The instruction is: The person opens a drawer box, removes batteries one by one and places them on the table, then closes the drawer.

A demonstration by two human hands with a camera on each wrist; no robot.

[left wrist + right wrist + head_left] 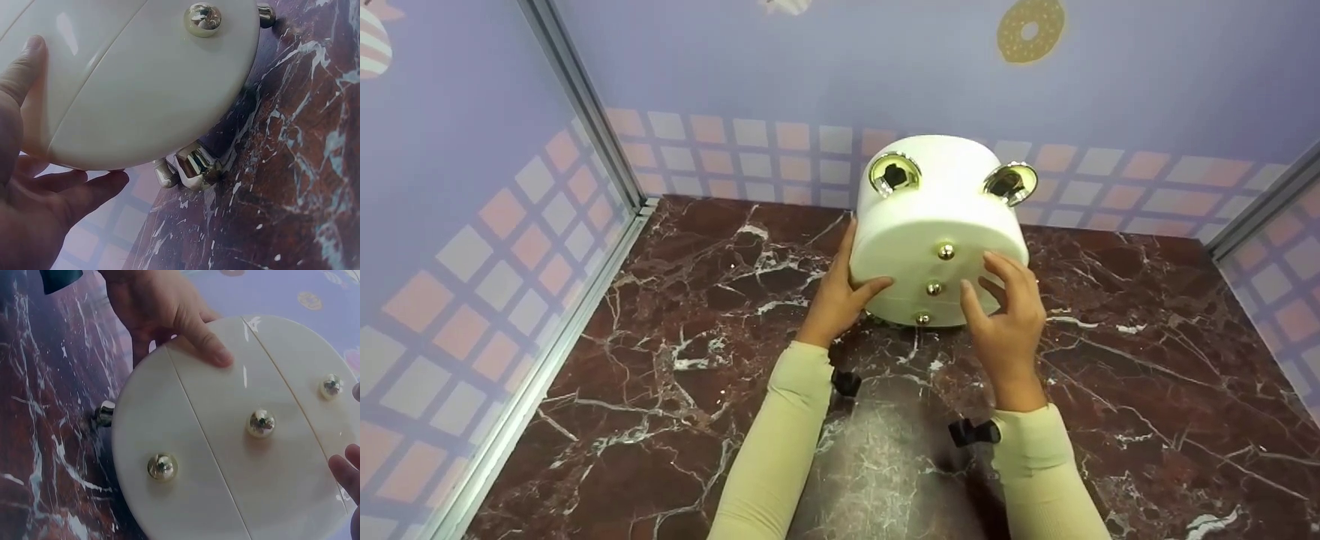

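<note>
This looks like a partitioned booth; whether in a home, shop or studio cannot be told. Lilac wall panels (810, 75) close it in at nine, twelve and three o'clock, printed with pink-and-white checks (751, 133) and, towards one, a doughnut picture (1011, 31). Metal corner strips (581, 97) run at ten and three, and a dark-red, marble-patterned desk (660, 420) spreads across six.

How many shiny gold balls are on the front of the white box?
3: a top ball, a middle ball and a bottom ball, in a line down the white box's round front. None look hidden there.
</note>
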